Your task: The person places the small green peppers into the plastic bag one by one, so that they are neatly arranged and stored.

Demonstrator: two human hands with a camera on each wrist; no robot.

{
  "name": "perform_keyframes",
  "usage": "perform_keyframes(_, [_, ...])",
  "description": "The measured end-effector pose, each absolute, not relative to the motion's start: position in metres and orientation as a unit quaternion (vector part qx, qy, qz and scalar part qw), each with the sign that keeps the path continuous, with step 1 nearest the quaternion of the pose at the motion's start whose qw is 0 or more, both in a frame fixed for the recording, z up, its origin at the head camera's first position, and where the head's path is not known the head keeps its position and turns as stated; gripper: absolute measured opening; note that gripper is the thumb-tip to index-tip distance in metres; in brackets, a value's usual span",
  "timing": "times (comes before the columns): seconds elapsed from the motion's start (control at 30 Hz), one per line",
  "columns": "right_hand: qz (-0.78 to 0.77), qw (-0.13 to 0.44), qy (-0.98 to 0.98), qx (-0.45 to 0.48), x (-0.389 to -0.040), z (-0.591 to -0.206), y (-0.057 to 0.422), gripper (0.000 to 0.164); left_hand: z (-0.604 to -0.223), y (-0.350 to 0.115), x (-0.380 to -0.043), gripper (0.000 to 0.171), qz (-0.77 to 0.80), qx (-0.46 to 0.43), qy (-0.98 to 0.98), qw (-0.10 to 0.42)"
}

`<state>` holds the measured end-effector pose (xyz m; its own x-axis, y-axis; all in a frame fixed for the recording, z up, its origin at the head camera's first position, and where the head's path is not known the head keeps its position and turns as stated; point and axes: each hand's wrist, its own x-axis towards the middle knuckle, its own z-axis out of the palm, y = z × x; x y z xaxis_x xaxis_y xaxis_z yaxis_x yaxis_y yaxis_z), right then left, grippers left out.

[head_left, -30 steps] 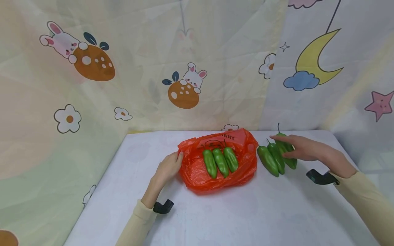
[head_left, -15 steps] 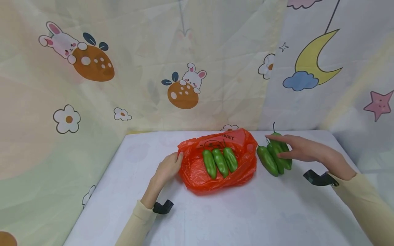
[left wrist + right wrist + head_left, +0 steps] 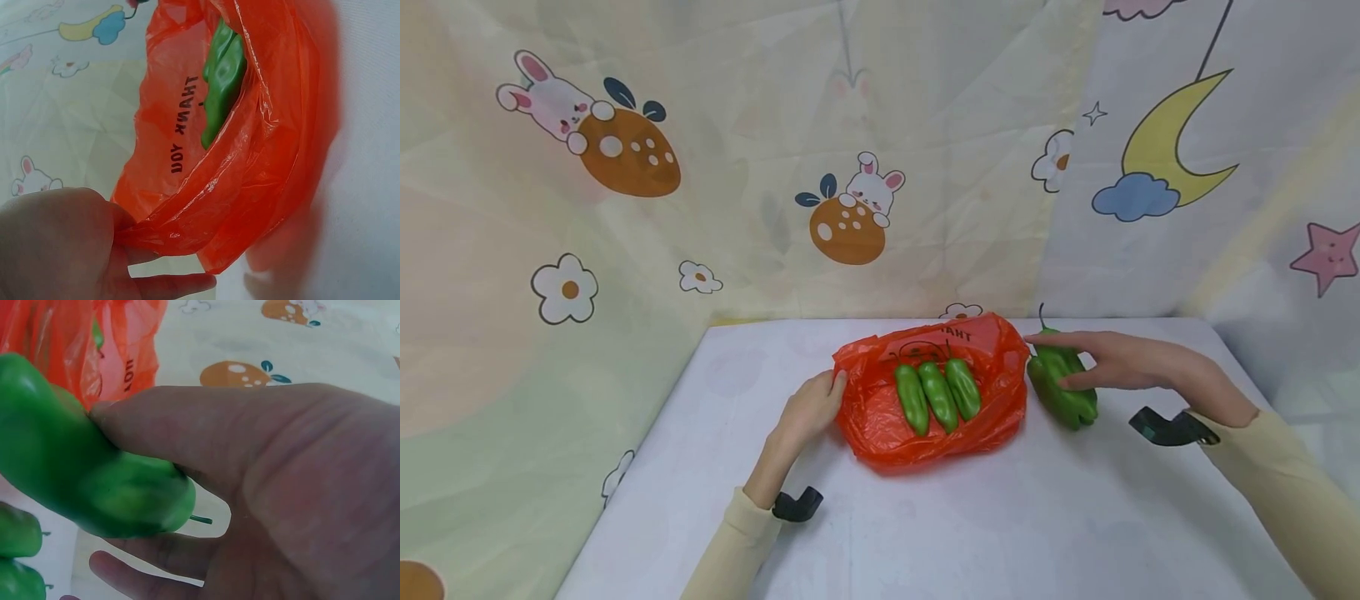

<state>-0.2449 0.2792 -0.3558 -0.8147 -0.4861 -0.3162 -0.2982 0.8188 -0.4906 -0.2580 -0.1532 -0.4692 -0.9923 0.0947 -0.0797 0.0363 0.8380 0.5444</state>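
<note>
White tabletop, working area toward its back edge. Left hand: thumb and fingers pinch the left rim of an open red plastic bag, in which three green peppers lie side by side. Right hand: a green pepper gripped between thumb and fingers, just beside the bag's right rim; from where I stand, I cannot tell whether the foremost fingertip meets the plastic. Two further green peppers lie together below the held one, partly covered by it from above. Margins: tabletop extends from the left hand to the left edge and, in front of the bag, between both forearms; behind, printed cloth rises at the back edge, leaving little depth past the bag. Inside, bare red lining shows left of the peppers.
</note>
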Motion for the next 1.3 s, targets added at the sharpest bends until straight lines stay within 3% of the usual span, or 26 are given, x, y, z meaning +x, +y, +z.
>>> perform_keyframes(0.73, [-0.217, 0.322, 0.884, -0.262, -0.261, -0.342, 0.244, 0.070, -0.468, -0.154, -0.259, 0.040, 0.284, 0.035, 0.957, 0.052])
perform_keyframes(1.3, [-0.182, 0.327, 0.877, -0.303, -0.270, -0.324, 0.223, 0.068, -0.466, -0.154, -0.258, 0.041, 0.281, 0.041, 0.958, 0.046])
